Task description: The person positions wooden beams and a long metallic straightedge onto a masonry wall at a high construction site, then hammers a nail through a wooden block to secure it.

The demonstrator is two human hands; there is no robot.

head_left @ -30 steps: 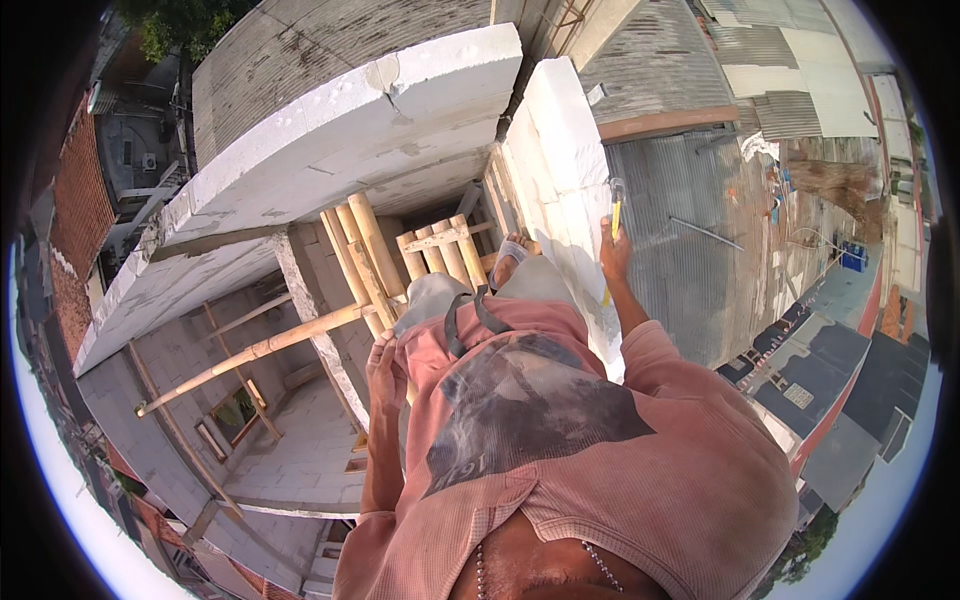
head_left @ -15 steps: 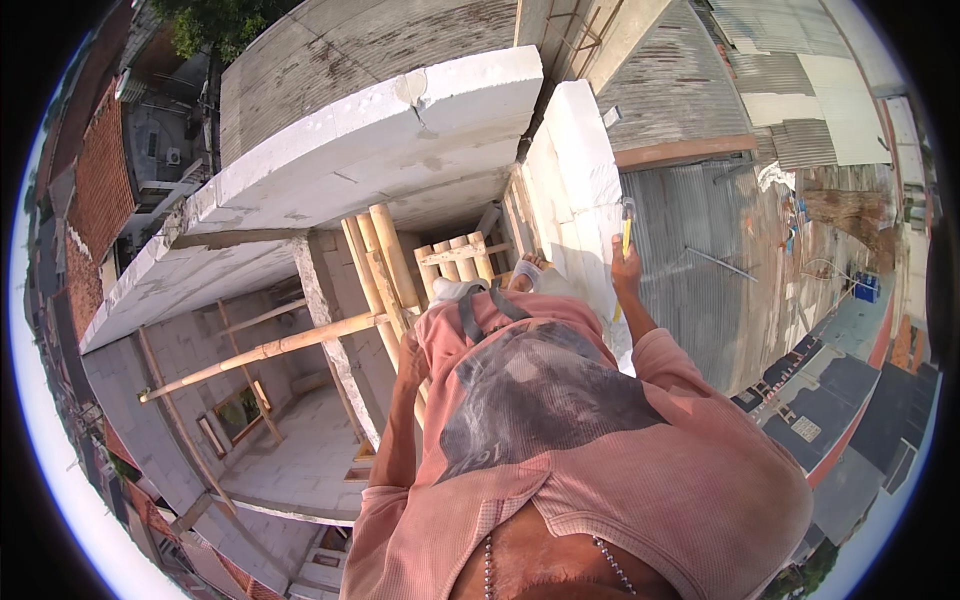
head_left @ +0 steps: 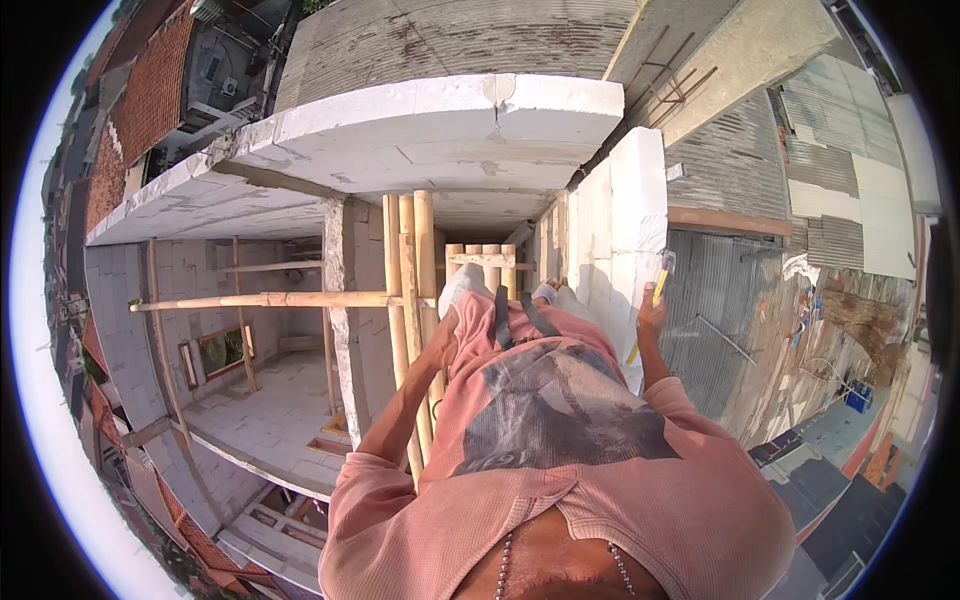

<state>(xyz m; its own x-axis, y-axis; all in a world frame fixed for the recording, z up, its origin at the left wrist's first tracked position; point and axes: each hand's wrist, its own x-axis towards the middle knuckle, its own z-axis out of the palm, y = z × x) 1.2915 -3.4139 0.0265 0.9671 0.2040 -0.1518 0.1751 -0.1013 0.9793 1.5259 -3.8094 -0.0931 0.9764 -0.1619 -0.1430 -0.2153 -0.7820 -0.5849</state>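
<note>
A slim yellow tool (head_left: 659, 287) sits in the right hand (head_left: 650, 318), out to the person's right, its pale tip pointing up and away from the body. The fingers of this hand are closed around it, and a yellow length also shows below the fist. Just left of the hand, as seen, stands the white block wall (head_left: 638, 190); past it on the other side spreads a grey corrugated roof (head_left: 700, 290).

The left hand (head_left: 443, 342) is lowered beside the thigh, at the edge of the pink shirt (head_left: 640, 500); whether its fingers are spread or pressed together I cannot tell. Near it rise upright bamboo poles (head_left: 405, 260), with a long horizontal pole (head_left: 265, 300) reaching leftward from them. Beyond the feet stand shorter poles (head_left: 480, 258) joined by a crosspiece. Farther ahead, a long white wall (head_left: 380, 125) runs across, backed by a weathered roof (head_left: 440, 45).
</note>
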